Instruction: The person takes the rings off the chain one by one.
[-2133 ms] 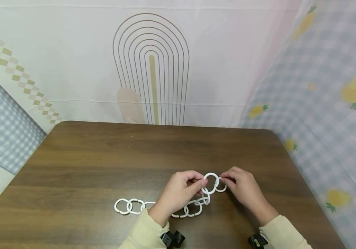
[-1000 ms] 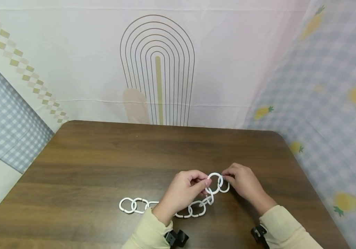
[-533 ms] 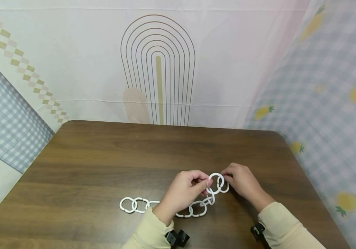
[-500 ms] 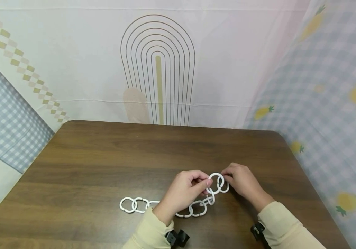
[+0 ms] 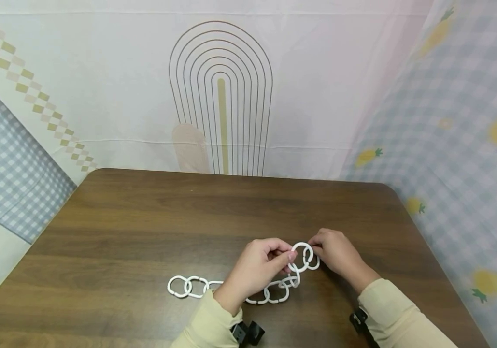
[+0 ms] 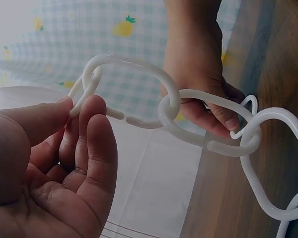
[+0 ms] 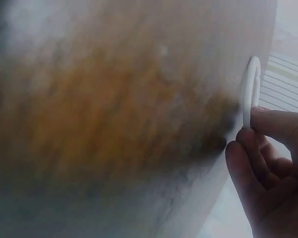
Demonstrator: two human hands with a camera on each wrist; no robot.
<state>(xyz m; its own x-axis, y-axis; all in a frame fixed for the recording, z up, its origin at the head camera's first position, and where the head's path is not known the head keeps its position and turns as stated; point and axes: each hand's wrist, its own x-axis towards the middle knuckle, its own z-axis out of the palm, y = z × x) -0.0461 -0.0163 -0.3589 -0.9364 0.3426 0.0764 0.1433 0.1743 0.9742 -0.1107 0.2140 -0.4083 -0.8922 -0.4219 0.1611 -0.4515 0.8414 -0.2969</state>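
A chain of white plastic C-shaped links (image 5: 302, 243) runs between my hands and trails over the tabletop. My left hand (image 5: 252, 270) pinches one link between thumb and fingertips, seen close in the left wrist view on a link (image 6: 134, 63). At the chain's right end, my right hand (image 5: 337, 253) pinches the end link (image 5: 318, 263) between thumb and fingers. That link (image 7: 247, 99) stands up edge-on in the right wrist view. Several more links pass beneath my left hand and forearm, which hide part of the chain.
The chain's left end (image 5: 175, 295) lies flat on the brown wooden table (image 5: 144, 222). A white patterned cloth (image 5: 122, 72) hangs behind the table, and a blue checked cloth (image 5: 448, 183) with pineapples is at the right.
The head view has shifted slightly since the oldest frame. The end link now overlaps its neighbour more, with my right hand nearer my left. Little differs over the last half second.
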